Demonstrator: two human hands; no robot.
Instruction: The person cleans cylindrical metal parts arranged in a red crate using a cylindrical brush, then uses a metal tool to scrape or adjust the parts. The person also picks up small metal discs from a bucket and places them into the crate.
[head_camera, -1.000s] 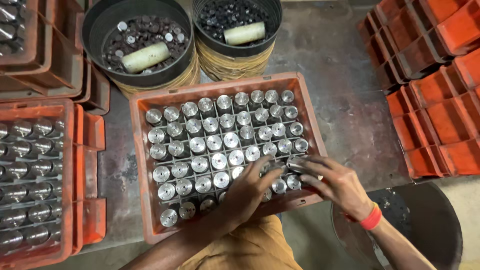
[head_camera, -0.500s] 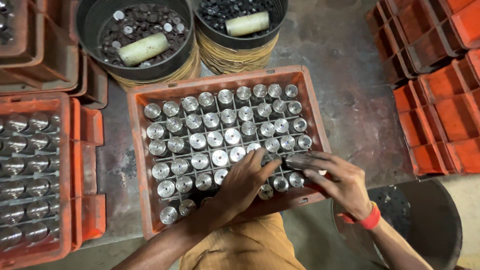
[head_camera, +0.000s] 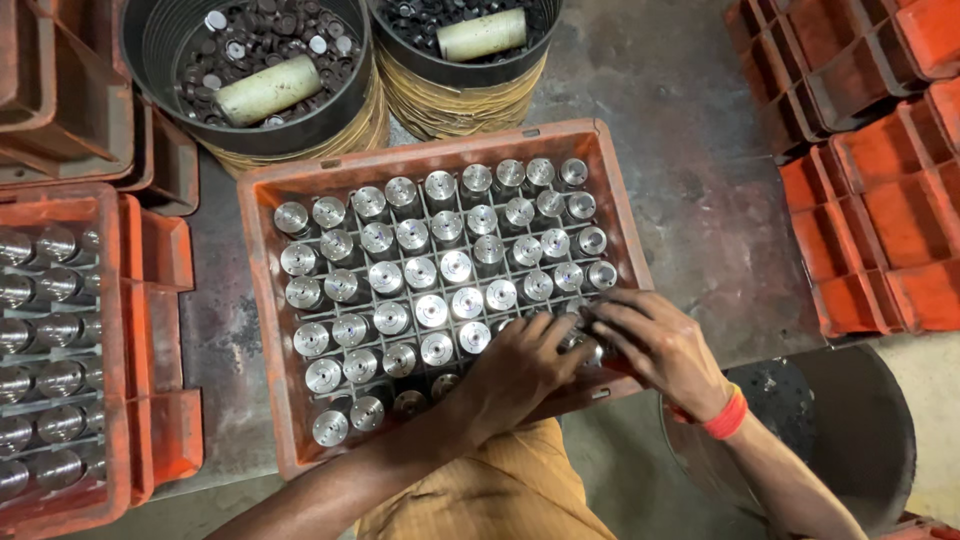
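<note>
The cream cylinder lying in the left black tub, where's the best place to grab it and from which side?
Grip the cream cylinder around its middle, coming straight down from above. It lies on its side on loose dark pieces, its long sides exposed, and the black tub walls block a sideways approach.

Metal cylinders (head_camera: 430, 270) stand in the crate (head_camera: 262, 300), two tubs (head_camera: 150, 60) behind it, another crate (head_camera: 110, 350) left.

The left hand (head_camera: 515, 370) and right hand (head_camera: 655, 345) cover the metal cylinders (head_camera: 590, 350) in the near right corner of the orange crate (head_camera: 262, 300); any grasp there is indeterminable. The side crate (head_camera: 110, 210) at the left is cut off by the frame edge.
</note>
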